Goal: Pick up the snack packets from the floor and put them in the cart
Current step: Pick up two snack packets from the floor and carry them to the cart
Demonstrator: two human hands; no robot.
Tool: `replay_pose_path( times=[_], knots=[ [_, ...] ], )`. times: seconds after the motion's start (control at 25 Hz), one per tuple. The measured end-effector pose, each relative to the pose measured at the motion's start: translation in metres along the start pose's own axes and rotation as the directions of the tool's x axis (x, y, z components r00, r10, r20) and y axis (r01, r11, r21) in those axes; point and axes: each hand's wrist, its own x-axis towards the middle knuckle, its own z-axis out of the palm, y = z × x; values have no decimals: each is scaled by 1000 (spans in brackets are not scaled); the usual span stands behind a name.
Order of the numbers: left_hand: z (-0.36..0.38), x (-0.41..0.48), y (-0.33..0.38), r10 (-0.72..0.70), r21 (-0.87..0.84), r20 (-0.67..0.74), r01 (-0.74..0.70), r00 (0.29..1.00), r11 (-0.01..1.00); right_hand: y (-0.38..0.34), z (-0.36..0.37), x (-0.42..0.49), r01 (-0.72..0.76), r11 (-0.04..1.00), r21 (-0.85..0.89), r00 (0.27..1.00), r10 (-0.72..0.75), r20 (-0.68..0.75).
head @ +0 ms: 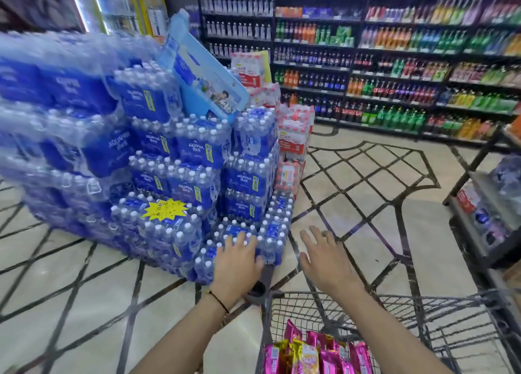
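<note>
**A:** What stands at the far left?

**B:** A tall stack of shrink-wrapped water bottle packs [169, 162] with blue labels, on the tiled floor [70, 275]. Its left part is blurred. A yellow starburst tag [165, 208] sits on one of the low packs, and a blue sign board [203, 83] leans tilted on top.

**A:** And just right of that?

**B:** Packs of red-capped bottles [293, 142], stacked against the blue ones.

**A:** The hands?

**B:** The left hand [238, 263] is stretched forward, palm down, fingers straight and spread, with nothing in it. It overlaps the lowest water packs, but I cannot tell whether it touches them. A thin black cord [218, 300] circles that wrist. The right hand [324, 258] is out beside it, near but apart. Its fingers are likewise splayed and empty, over bare floor.

**A:** Where are the snack packets?

**B:** The snack packets [315, 354], pink and yellow, lie heaped in the wire cart [423, 297] at the bottom edge, below the right forearm.

**A:** Farther right?

**B:** Long shelves of drink bottles [394, 63] run along the back. A dark rack [479, 204] stands at the right edge, its goods too blurred to name.
</note>
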Motion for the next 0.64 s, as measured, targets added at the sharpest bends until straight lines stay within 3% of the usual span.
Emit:
replay_pose_path(
  times=[0.24,0.36,0.64],
  knots=[
    [-36,-23,-76,-202,27,-101,206,974,978,-78,-18,45,225,974,36,974,-224,-28],
    [-52,-63,-116,-358,39,-133,365,924,930,-128,-25,57,377,924,59,926,-375,-31],
    [-70,-204,-198,-689,47,-169,705,704,708,-273,-31,38,688,716,122,725,-686,-63]
  ],
)
